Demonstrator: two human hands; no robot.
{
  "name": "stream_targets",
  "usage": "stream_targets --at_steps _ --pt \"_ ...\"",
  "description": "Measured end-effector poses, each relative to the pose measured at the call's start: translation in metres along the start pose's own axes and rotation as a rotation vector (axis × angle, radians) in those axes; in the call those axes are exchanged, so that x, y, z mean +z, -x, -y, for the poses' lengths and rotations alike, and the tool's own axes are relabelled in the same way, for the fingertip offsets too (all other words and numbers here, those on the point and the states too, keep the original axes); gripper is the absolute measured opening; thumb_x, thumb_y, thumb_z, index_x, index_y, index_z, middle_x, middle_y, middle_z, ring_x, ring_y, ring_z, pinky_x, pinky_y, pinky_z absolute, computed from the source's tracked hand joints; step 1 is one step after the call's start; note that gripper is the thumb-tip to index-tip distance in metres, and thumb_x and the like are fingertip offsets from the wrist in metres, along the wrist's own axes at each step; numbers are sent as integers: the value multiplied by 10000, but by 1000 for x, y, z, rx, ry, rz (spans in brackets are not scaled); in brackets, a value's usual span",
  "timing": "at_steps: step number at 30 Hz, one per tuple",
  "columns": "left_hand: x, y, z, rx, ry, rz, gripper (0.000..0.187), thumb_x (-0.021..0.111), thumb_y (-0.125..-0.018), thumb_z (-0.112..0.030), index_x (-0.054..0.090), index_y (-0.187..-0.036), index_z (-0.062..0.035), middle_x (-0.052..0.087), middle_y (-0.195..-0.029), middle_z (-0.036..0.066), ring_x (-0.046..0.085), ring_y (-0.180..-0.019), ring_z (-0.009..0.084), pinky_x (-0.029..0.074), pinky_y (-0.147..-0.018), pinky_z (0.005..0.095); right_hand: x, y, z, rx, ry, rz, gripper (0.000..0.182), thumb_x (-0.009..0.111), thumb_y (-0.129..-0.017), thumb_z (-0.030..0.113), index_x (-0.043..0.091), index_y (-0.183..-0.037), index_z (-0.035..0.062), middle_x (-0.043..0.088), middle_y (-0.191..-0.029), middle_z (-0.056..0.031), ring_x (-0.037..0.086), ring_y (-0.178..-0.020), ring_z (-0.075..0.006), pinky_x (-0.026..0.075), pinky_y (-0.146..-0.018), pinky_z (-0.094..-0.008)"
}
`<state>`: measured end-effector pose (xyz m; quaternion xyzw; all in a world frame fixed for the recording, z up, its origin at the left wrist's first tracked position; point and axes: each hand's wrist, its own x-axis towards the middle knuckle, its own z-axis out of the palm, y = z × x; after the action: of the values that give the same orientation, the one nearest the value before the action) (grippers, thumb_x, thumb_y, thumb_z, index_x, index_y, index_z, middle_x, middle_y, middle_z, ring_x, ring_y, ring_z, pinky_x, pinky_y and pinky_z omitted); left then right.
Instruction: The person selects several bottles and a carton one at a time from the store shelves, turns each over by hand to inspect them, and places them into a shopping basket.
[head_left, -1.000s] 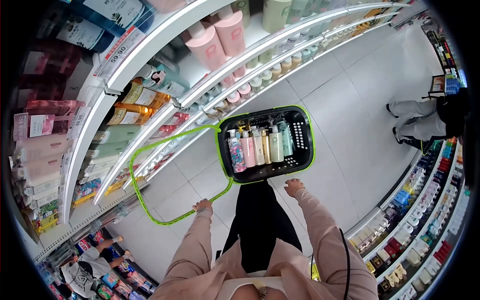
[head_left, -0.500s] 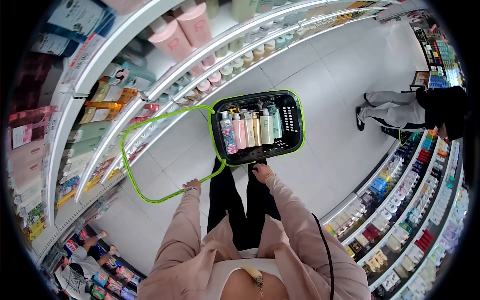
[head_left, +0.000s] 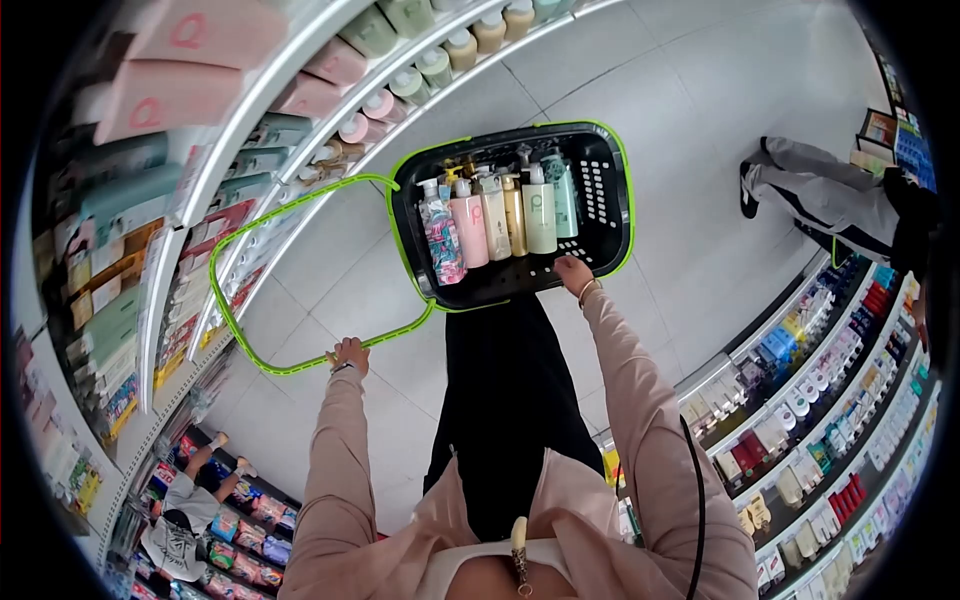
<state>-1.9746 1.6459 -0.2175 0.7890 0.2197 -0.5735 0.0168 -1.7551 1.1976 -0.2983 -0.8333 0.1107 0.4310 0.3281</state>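
Left hand (head_left: pixel 348 355) grips the green handle (head_left: pixel 262 268); right hand (head_left: pixel 574 274) rests on the near rim of the basket (head_left: pixel 603 196), which hangs ahead, bottles (head_left: pixel 492 220) ranged left to right.

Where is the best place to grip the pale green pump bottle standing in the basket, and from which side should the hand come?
Probably grip the pale green pump bottle around its neck, under the pump head, coming from above. It stands upright in a tight row, the cream bottle close on one side and the teal bottle on the other, so its body sides look blocked; only its top is free inside the basket.
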Motion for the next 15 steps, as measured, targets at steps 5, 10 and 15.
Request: stream_targets --at_steps 5,10,15 --pt "15 -41 -12 -27 -111 69 461 512 -824 -335 415 -1198 -84 361 -1251 70 333 -1169 266 233 -956 594 23 -38 -25 12 103 -80 285 530 -803 264 589 -935 18 624 -831 -133 591 -802 -228 446 -735 -311" --pt "-33 -25 -56 70 -372 66 332 480 -811 -260 534 -1084 -80 479 -1173 108 444 -1106 272 336 -922 506 36 -53 -33 201 -136 -53 345 521 -785 261 573 -1021 15 596 -1003 -170 552 -976 -297 415 -854 -337" --pt "-108 -41 -142 553 -244 98 351 441 -825 -354 625 -854 -57 616 -859 162 581 -843 336 448 -785 402 79 -102 -96 321 -494 -242 316 530 -784 130 519 -1042 -52 529 -673 -39 494 -561 -125 405 -509 -247"
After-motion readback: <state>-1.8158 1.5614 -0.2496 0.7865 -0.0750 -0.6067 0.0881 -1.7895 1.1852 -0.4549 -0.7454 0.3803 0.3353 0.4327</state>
